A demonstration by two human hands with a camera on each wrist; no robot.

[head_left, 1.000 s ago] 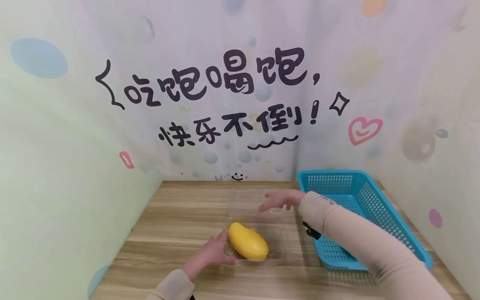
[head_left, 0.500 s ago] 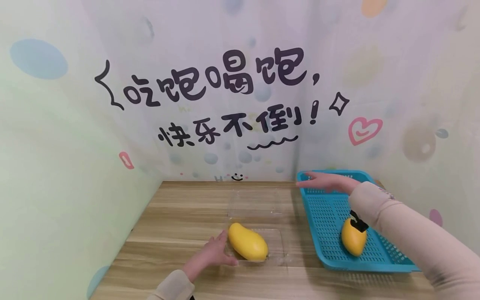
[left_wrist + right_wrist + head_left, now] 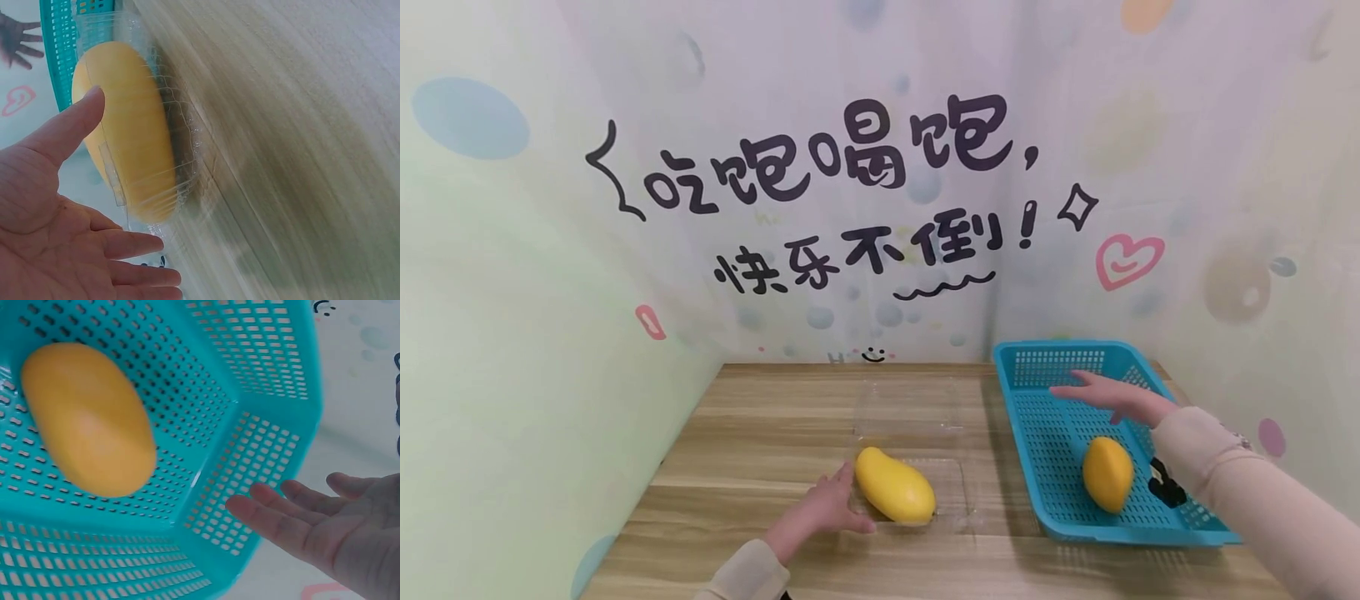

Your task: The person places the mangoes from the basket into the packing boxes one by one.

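Yellow mango [image 3: 895, 487] lying aslant in the left part of a clear plastic tray [image 3: 953, 490], its fuller end pointing toward me and to the right. The tray is resting on the table; a clear lid [image 3: 906, 406] is lying folded back on the far side, its edges showing only faintly (see-through plastic is making poor outlines).

My left hand [image 3: 835, 504] is hovering or resting at the tray's left edge, fingers spread and thumb standing well away from them. In the left wrist view the thumb is crossing in front of the mango; whether skin is touching plastic, I cannot tell.

To the right, a second mango [image 3: 1108, 475], more orange, is lying on the floor of a blue basket [image 3: 1052, 454], toward its near end. My right hand [image 3: 1108, 393] is hanging over the basket, beyond that mango and apart from it. Its fingers are reaching out nearly straight, slightly fanned, and pointing left.

Farther out: pale sleeves [image 3: 1251, 492] are covering both my forearms, and a black piece [image 3: 1167, 485] is showing below the right one. The wood-grained table [image 3: 752, 417] is running back to a pale, spotted backdrop [image 3: 820, 50], where black Chinese lettering [image 3: 867, 150] and a pink heart [image 3: 1105, 268] are showing.
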